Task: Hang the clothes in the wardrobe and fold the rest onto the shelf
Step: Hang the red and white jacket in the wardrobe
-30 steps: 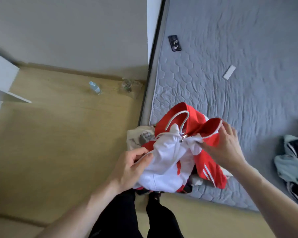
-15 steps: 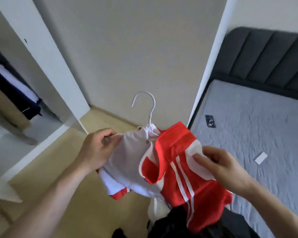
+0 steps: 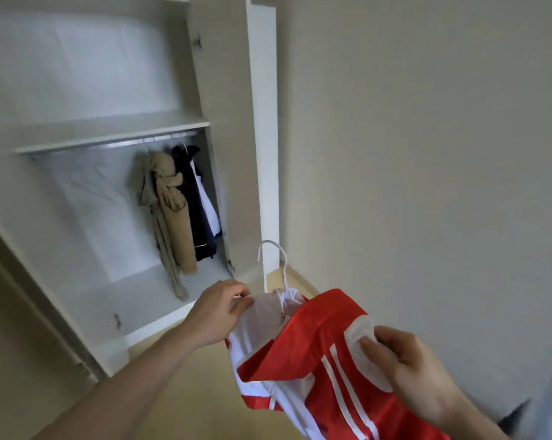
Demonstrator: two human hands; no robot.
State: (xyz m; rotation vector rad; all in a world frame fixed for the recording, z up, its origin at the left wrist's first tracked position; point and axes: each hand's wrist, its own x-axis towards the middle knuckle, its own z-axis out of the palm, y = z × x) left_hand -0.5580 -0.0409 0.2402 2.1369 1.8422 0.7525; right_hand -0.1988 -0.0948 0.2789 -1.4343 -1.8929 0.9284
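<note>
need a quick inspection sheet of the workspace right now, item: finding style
surface: white wardrobe shelf above metal hanging rail, bare where visible
job's things: red and white striped jacket on white wire hanger, not yet on rail
clutter: nothing seen
grip: left hand pinches jacket's white shoulder; right hand pinches the other shoulder
cables: nothing seen
surroundings: open white wardrobe; beige coat and dark navy garment hang at rail's right end; plain wall, wooden floor

Both hands (image 3: 217, 315) (image 3: 408, 369) w/ grip on red-white jacket (image 3: 316, 360), hanger (image 3: 279, 265), open wardrobe (image 3: 262, 122), prob. blurred
</note>
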